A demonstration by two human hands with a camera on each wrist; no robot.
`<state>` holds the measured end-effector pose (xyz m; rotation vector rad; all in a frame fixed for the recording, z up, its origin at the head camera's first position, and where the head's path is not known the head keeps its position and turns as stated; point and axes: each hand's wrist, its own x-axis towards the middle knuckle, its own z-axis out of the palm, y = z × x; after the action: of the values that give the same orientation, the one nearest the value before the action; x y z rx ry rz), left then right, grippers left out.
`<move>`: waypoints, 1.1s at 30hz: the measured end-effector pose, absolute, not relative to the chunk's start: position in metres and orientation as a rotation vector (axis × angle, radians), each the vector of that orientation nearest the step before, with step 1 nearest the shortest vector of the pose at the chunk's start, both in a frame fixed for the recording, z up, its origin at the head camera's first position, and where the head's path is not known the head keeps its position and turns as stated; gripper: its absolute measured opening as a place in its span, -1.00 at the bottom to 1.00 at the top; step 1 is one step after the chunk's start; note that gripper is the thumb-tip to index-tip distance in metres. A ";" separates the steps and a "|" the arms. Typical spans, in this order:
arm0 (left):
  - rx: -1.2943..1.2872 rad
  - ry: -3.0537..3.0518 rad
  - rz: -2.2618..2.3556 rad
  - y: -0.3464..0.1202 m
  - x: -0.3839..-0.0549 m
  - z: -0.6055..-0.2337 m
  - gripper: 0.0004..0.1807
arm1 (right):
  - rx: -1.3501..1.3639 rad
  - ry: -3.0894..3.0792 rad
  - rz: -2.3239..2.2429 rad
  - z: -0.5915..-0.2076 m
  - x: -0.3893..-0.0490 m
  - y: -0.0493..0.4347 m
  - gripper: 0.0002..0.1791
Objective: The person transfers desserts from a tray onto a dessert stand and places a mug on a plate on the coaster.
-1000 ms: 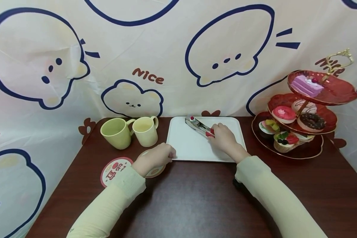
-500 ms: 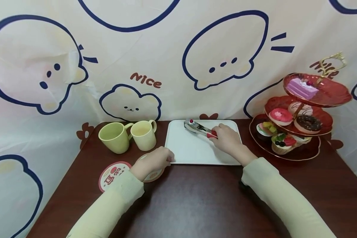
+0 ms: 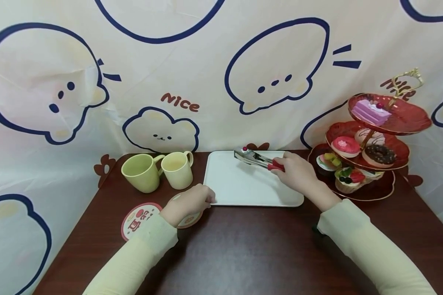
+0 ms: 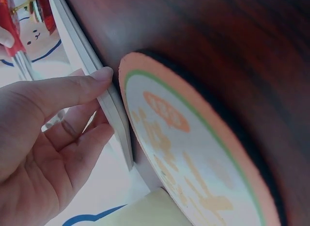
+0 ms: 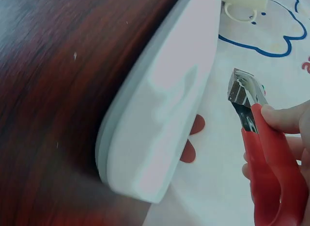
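Note:
My right hand [image 3: 297,174] grips red-handled metal tongs [image 5: 271,168], held above the white tray [image 3: 251,192]. Between the tips of the tongs sits a small brown-and-white cake slice [image 5: 239,90] topped with a red cherry; the metal jaws hide much of it. At the tray's front left corner, my left hand [image 3: 193,200] pinches the rim, thumb on one side and fingers on the other in the left wrist view. Just beside that hand lies a round coaster [image 4: 169,138] with an orange-green border, partly covered by the hand in the head view.
A green mug [image 3: 142,174] and a cream mug [image 3: 178,170] stand at the back left. Nearer lies another round coaster [image 3: 138,219] with a red border. At right rises a red tiered stand [image 3: 409,119] bearing a pink cake slice, several doughnuts and cupcakes. A printed cloth [image 3: 206,73] hangs behind.
My right hand has moved right with the tongs, and the cake slice has travelled along, rising towards the tray's back edge. My left hand stays at the tray's corner. The head view has shifted slightly.

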<state>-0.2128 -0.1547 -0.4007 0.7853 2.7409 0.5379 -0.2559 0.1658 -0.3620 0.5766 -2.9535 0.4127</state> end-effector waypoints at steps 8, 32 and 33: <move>0.768 2.743 0.541 -0.154 -0.213 -0.401 -0.75 | 0.542 -2.933 0.407 -0.351 -0.243 0.192 -0.46; 0.786 2.742 0.552 -0.154 -0.210 -0.397 -0.79 | 0.435 -2.882 0.388 -0.312 -0.198 0.261 -0.42; 0.782 2.743 0.551 -0.154 -0.210 -0.397 -0.79 | 0.429 -2.878 0.390 -0.310 -0.197 0.264 -0.42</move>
<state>-0.2104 -0.1535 -0.3973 0.7821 2.7431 0.5514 -0.1966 0.2642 -0.3101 0.4286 -2.8777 0.3903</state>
